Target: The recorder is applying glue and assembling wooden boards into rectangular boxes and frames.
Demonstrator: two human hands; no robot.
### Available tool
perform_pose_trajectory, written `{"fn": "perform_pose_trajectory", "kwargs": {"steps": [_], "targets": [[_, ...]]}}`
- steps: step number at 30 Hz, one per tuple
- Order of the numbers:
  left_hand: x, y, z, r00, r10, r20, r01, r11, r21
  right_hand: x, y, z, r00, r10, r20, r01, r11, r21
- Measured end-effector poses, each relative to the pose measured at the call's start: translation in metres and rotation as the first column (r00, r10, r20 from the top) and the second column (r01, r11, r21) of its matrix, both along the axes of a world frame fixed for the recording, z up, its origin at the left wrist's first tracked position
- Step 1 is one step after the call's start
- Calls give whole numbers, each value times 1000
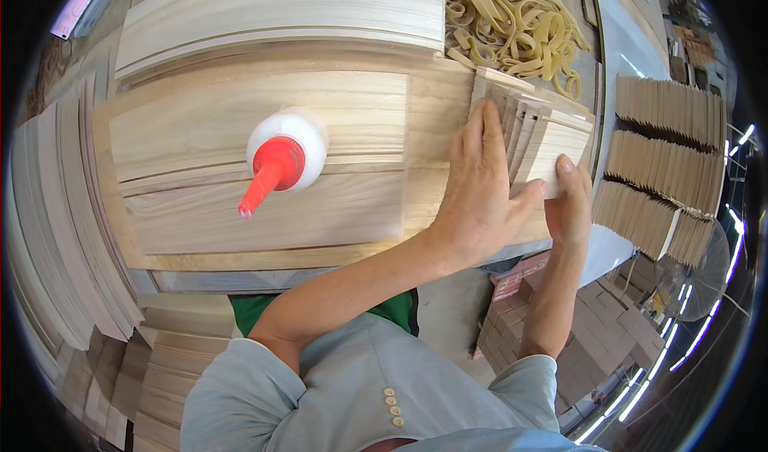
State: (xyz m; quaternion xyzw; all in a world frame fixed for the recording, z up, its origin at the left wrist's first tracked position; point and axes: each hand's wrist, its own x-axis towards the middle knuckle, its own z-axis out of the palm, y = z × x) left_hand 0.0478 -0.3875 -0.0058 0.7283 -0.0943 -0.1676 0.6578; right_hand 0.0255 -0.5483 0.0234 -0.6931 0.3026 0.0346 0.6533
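Observation:
A stack of small wooden boards (554,144) rests at the right end of the workbench, its pieces slightly out of line. My left hand (478,176) grips the stack from its left side, fingers along the edges and thumb at the near end. On the near right corner, my right hand (570,200) clasps the same stack, thumb on top; its other fingers are hidden below. To the left, a white glue bottle (314,144) with a red nozzle stands over wooden panels (200,132) lying flat on a larger board.
Yellowish rubber bands (520,20) lie heaped at the back. Another stack of pale panels (280,12) sits at the far left. Long boards (64,212) are piled along the left side. Rows of small wooden pieces (668,156) stand at the right, near a fan (696,272).

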Motion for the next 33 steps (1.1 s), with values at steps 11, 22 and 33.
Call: {"fn": "perform_pose_trajectory", "kwargs": {"steps": [11,22,33], "targets": [[-28,5,12,995,-61,79,65,997,-52,-46,-18,8,1000,5,4,-5,1000,12],[-52,-6,21,959,-205,197,206,978,17,-91,-4,-21,941,-127,314,69,979,190],[-54,-2,50,889,-351,295,364,931,11,-126,-8,-79,635,-441,634,-32,805,593]]}}
